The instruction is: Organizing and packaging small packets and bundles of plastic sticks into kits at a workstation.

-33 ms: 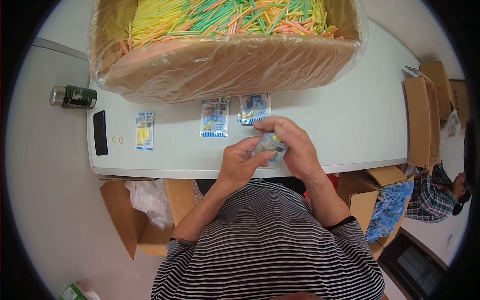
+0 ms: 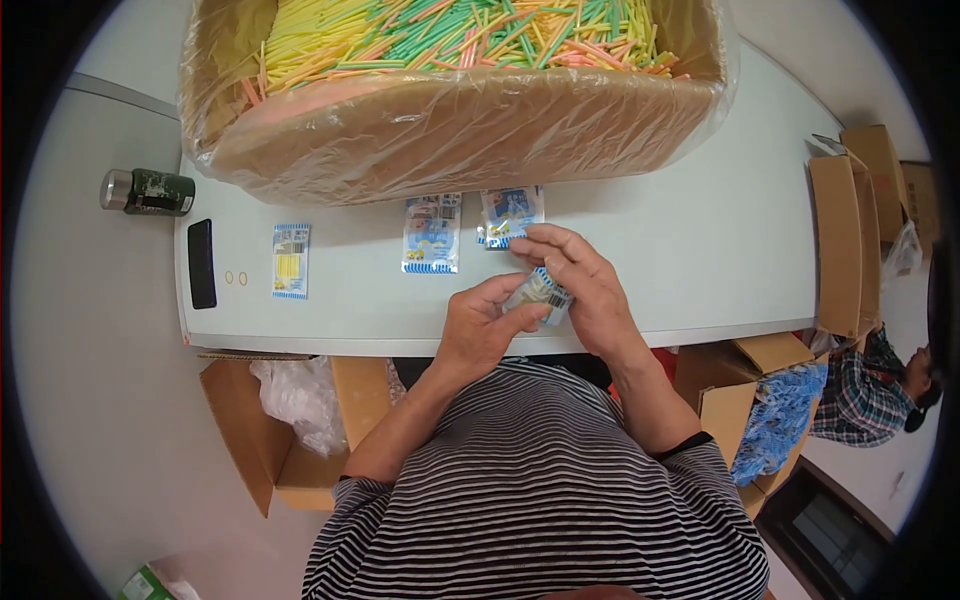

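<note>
Head view: left hand grasping packet, partly finger-hidden; right hand cupped, grip unclear; box cut off above.

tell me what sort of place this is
Probably a packing workshop: a plastic-lined box of coloured sticks stands on a white table, with small blue-and-white packets before it and open cartons at the near edge.

straw box: cut off above | packet: partly hidden by left hand | green-white object: cut off

The table bears 1 stick-filled box, packets, 1 phone, 2 rings and 1 bottle.
</note>
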The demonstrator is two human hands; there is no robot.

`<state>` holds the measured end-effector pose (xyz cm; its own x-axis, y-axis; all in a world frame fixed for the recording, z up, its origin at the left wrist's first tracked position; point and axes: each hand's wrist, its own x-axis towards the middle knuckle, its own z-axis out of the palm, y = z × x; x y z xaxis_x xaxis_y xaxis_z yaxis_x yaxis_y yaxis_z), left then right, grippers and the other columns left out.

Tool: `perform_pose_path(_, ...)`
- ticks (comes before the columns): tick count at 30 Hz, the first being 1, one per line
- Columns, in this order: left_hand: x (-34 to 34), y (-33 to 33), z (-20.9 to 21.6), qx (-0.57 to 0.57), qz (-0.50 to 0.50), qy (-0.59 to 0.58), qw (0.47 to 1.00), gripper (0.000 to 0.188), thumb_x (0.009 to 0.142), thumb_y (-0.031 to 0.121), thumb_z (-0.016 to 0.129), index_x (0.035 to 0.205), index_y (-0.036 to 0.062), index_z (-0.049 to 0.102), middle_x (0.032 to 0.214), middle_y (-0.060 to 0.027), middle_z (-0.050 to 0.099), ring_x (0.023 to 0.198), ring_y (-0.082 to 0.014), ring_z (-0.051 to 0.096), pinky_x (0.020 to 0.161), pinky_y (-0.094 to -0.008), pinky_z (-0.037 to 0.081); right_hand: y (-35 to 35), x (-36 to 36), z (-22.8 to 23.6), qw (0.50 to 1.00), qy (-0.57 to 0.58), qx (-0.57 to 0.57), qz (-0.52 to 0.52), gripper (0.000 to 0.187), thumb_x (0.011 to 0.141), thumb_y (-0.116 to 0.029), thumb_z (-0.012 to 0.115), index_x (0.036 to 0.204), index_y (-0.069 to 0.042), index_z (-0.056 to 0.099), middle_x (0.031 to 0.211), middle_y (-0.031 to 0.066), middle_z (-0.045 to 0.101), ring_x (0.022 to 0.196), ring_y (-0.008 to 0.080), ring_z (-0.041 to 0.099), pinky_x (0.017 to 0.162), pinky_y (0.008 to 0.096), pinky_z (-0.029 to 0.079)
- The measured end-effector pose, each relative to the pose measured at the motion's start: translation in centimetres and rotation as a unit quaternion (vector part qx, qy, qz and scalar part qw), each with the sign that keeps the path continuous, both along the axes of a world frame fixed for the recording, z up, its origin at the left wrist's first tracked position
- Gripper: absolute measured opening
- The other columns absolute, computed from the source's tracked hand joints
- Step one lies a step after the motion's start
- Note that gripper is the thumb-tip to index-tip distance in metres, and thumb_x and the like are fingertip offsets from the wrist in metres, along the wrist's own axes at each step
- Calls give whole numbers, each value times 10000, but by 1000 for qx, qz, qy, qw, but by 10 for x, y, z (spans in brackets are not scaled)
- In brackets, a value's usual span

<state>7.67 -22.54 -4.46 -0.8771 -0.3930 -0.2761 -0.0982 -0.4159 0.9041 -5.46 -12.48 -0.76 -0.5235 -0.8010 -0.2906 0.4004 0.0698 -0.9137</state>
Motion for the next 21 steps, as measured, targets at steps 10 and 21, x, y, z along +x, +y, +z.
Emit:
perform_pose_path(10,39,-53,15,-289,249,-104,918,180,871,105,775,977,-30,719,890,-36,710,812,-65,599,732,-239,498,4,-8,-10,996,74,-51,-9,346,1028,-179,488,1252,71,569,1199,172,659,1126,237,624,1037,381,452)
perform_pose_path(21,98,-154,-18,-644,301,-341,615,333,818,176,806,1070,-19,712,933,-140,694,887,-266,640,794,-389,507,5,-9,-7,966,254,22,50,188,974,-62,596,1133,27,642,1068,97,686,1034,175,635,971,318,467)
